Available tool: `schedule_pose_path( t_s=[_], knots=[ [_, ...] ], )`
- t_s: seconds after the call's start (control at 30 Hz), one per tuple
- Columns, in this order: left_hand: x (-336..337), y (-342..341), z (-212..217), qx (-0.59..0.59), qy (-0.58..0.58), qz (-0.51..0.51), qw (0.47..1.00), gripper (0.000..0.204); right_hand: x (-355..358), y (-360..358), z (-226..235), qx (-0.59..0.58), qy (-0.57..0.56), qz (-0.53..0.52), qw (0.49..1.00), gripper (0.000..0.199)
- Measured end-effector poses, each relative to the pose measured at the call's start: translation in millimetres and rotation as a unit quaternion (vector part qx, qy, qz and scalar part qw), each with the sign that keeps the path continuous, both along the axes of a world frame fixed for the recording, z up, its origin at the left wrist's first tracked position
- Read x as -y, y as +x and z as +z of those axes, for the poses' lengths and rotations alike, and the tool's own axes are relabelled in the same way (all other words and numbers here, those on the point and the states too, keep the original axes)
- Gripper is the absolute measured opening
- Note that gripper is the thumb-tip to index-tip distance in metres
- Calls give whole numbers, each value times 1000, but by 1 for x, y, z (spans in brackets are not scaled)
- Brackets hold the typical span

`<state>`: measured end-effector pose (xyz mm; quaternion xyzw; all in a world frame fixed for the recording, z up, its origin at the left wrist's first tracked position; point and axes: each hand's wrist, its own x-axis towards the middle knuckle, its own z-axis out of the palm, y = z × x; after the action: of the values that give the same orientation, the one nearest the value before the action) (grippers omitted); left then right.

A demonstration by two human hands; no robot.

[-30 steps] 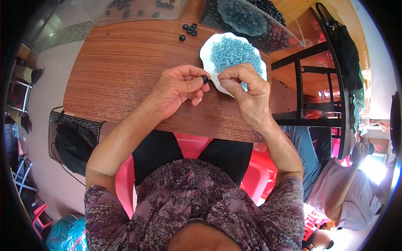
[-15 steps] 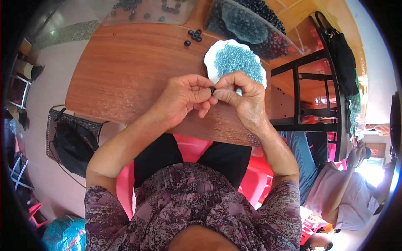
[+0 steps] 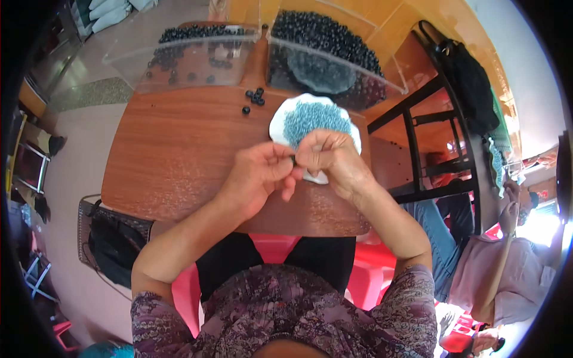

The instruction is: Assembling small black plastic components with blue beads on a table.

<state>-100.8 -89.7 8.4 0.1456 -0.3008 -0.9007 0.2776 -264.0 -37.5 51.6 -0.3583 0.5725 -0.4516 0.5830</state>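
My left hand [image 3: 253, 176] pinches a small black round piece [image 3: 293, 160] between thumb and fingertips, its other fingers curled below. Right beside that piece, the thumb and forefinger of my right hand [image 3: 340, 167] are pressed together. Whether they hold anything tiny is hidden by the fingers. Both hands are over the near edge of a white scalloped plate [image 3: 276, 130]. A heap of small pale-blue translucent bits [image 3: 310, 118] covers the plate. Several loose black round pieces [image 3: 246, 110] lie on the wooden table [image 3: 179, 143], left of the plate.
Two clear bins stand at the far side: the right one [image 3: 239, 89] beside black pieces.
The view has tilted so the table and plate sit lower and more of the bins shows. My left hand keeps its pinch on the black piece; my right fingertips have shifted slightly.
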Motion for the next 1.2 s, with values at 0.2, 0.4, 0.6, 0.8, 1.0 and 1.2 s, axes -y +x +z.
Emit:
schedule_pose_path(
  t_s=[0.2,0.4,0.6,0.8,1.0,1.2],
  knots=[
    [12,-13,5,5,36,-2,999,18,1,-7,5,33,-89,-54,994,6],
    [12,-15,1,12,37,-17,999,19,3,-14,2,-8,-76,-20,997,7],
    [15,-16,-5,6,29,-43,999,19,1,-14,4,-127,-82,5,988,9],
    [31,-14,-8,-36,31,-78,996,17,7,-23,29,-166,-147,-14,975,9],
    [36,-15,-23,-64,49,-67,995,23,46,-80,98,-306,-255,-166,902,7],
    [43,-17,-17,-55,34,-127,990,20,120,-163,89,-360,-199,-162,897,10]
  ],
)
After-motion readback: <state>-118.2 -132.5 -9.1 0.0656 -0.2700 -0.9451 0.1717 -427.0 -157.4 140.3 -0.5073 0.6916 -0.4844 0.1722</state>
